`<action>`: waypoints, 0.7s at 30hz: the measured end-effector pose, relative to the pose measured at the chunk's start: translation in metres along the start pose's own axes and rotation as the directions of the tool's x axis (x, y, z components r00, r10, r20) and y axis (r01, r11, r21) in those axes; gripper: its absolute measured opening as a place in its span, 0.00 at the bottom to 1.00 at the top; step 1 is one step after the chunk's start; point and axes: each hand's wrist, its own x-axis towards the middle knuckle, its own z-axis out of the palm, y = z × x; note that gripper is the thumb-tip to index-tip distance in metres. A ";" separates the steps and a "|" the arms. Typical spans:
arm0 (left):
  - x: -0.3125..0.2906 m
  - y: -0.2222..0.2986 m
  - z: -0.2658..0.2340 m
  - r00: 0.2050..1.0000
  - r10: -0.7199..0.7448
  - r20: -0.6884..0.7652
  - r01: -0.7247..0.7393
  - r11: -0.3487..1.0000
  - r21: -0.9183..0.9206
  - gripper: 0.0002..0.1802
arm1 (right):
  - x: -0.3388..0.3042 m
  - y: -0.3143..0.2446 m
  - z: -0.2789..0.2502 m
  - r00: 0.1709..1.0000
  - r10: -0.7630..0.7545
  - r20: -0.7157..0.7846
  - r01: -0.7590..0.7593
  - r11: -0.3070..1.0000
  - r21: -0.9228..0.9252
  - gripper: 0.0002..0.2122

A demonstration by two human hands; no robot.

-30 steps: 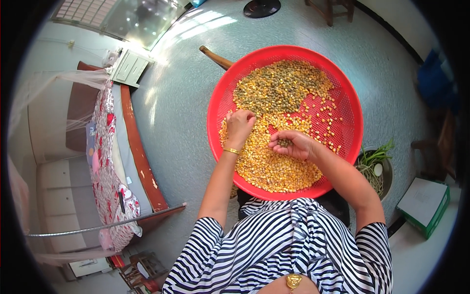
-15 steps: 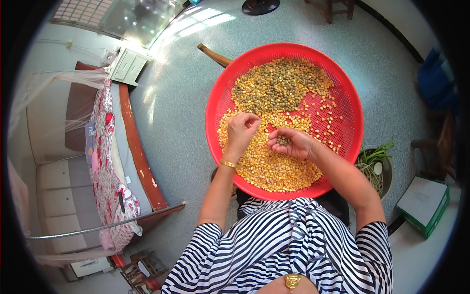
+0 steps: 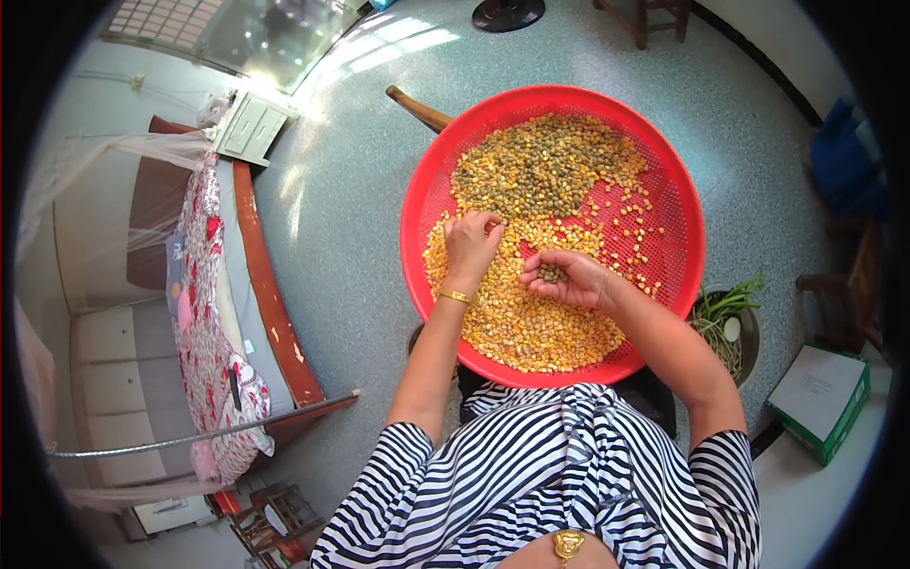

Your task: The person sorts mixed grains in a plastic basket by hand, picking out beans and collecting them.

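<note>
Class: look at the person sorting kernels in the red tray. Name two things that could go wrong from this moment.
1. The right hand cups dark kernels; tipping it might drop them back into the yellow kernels.
2. The round red perforated plastic tray seems to rest on the lap; pressure from the left hand could tilt it and spill grain onto the speckled floor.

Speckled grey-green terrazzo floor (image 3: 379, 218) carries everything, with sun glare on it at upper left. Round red perforated tray (image 3: 682, 190) sits at centre frame, resting over the person's lap rather than flat on the floor; support underneath is hidden. In the tray: yellow corn kernels (image 3: 531, 327) heaped on the near side, a darker greenish pile (image 3: 536, 171) on the far side, and scattered kernels at right. On the floor: a bowl of green stalks (image 3: 725, 322) just right of the tray, a green-and-white box (image 3: 820, 398) further right, a wooden bed frame (image 3: 270, 294) along the left, and a dark round base (image 3: 507, 11) at the top.
</note>
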 end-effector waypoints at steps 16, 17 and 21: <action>-0.020 0.042 -0.011 0.981 0.194 0.004 -0.184 0.934 -0.306 0.05 | 0.005 0.002 -0.006 0.999 -0.012 0.053 0.009 0.999 0.053 0.15; -0.023 0.048 -0.013 0.972 0.236 -0.005 -0.229 0.936 -0.268 0.05 | 0.005 0.002 -0.007 0.997 -0.033 0.069 0.026 0.995 0.091 0.15; -0.021 0.022 -0.014 0.996 -0.054 -0.070 0.028 0.944 -0.328 0.05 | 0.004 0.000 -0.004 0.997 0.015 0.078 -0.016 1.000 0.020 0.15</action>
